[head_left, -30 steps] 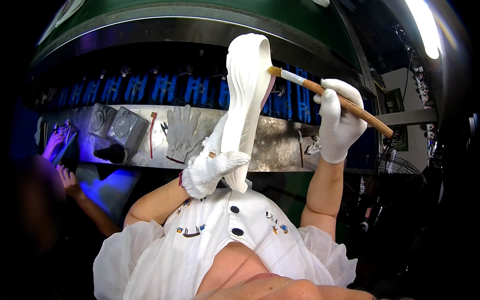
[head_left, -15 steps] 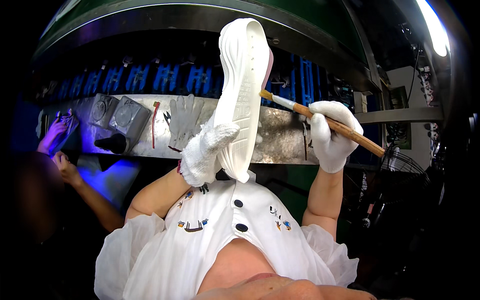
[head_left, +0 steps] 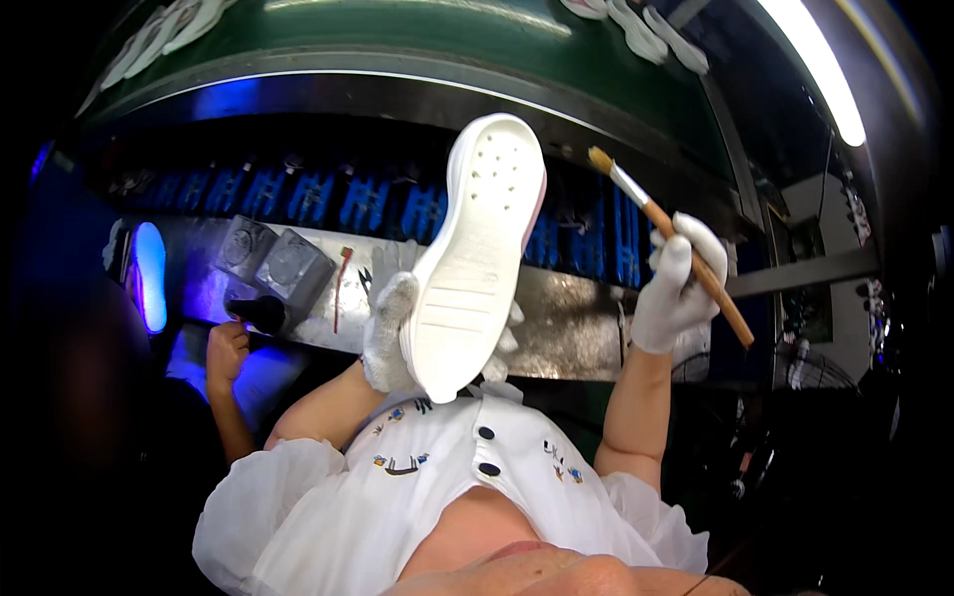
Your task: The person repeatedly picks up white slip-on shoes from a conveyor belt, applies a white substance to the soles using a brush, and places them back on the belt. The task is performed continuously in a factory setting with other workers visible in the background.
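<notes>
A white shoe sole (head_left: pixel 467 278) is held up in front of my chest, its broad inner face with small holes and raised ribs turned toward me. My left hand (head_left: pixel 390 343), in a white knit glove, grips it near the lower end, with fingertips showing past its right edge. To the right, my gloved right hand (head_left: pixel 679 298) is closed around the wooden handle of a paintbrush (head_left: pixel 658 217). The brush tilts up and left, its tan bristles apart from the sole.
On the metal bench (head_left: pixel 571 323) stand two grey blocks (head_left: pixel 295 266), a black object (head_left: pixel 263 314), a red toothbrush-like tool (head_left: pixel 340 298) and a loose glove (head_left: pixel 396 260). Blue racks (head_left: pixel 365 204) and a green belt (head_left: pixel 397 40) lie beyond. A co-worker's hand (head_left: pixel 227 348) is at left.
The sole has come lower and turned its inner face more toward me. The brush has moved up and right, away from the sole. The co-worker's hands have shifted.
</notes>
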A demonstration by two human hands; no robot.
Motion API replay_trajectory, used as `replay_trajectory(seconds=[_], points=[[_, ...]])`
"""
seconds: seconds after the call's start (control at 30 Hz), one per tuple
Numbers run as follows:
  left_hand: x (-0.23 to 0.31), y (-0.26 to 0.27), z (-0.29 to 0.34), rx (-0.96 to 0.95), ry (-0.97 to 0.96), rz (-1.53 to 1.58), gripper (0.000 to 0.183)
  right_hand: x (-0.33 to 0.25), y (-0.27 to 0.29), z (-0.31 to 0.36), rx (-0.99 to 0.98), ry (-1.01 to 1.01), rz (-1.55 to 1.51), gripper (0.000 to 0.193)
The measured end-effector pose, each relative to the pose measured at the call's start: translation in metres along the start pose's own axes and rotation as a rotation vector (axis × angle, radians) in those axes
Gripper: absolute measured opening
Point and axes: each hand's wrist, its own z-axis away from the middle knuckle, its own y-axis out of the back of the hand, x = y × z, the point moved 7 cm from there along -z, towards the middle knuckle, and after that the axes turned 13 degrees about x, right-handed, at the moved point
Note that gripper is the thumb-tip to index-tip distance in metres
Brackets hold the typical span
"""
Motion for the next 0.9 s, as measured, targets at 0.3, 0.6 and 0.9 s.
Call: replay_trajectory(seconds=[0.3,0.6,0.9], points=[[0.184,-0.036,-0.052,-0.229,-0.197,-0.118,0.094,0.014,0.015,0.036,-0.016,-0.211,-0.032,0.018],[0.321,0.037,-0.172,0.587,-0.682,0.071,0.059,0.045,0.042,0.060,-0.006,-0.311,0.045,0.019],[0.235,-0.061,-0.327,0.540,-0.711,-2.282,0.049,0.070,0.086,0.088,0.144,-0.448,0.124,0.021]])
